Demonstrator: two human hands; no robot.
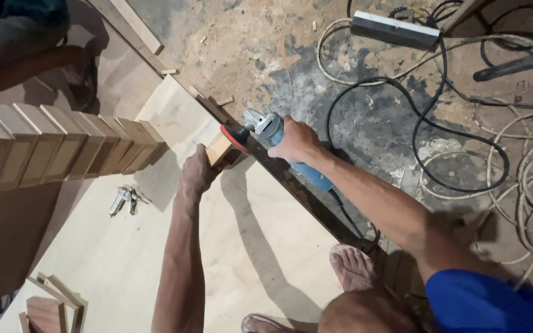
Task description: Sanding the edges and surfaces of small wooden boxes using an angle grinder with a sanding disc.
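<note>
I see no packages, labels, signs or screens from here, only bare wood, tools and cables on the workshop floor.

Dusty concrete floor (pixel 316 68) strewn with sawdust and coiled cables (pixel 464 132).

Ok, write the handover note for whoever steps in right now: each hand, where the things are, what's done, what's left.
Left hand: grips a small wooden block, held at the edge of the plywood sheet.
Right hand: holds the blue angle grinder, its red disc against the block.
Row of similar wooden blocks stands to the left; metal pliers lie on the sheet; more wooden pieces at the lower left corner.
Done: cannot tell which blocks are sanded.
Left: the block in hand is being sanded.
</note>
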